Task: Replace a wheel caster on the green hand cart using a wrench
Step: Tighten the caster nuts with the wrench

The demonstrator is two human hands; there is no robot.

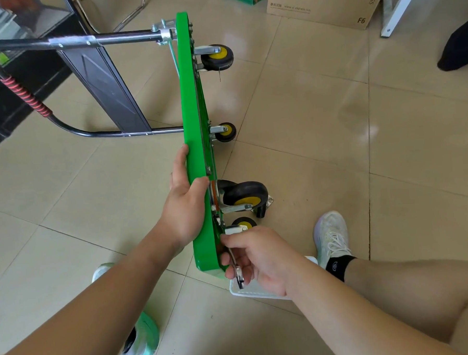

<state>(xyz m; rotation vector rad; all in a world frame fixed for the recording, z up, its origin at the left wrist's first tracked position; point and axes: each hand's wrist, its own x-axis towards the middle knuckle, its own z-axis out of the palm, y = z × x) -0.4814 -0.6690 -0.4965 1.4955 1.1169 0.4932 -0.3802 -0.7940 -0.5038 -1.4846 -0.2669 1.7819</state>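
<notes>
Watch it: the wrench (236, 269) could slip off its bolt (head hidden behind fingers) at the six o'clock end of the green hand cart (194, 111). The cart stands on edge and might topple toward three o'clock, the wheel side. The right hand (261, 257) curls tight round the wrench shaft, just below the nearest caster (243, 223). At eleven o'clock from it, the left hand (184, 204) clamps the deck edge, thumb hooked over.
</notes>
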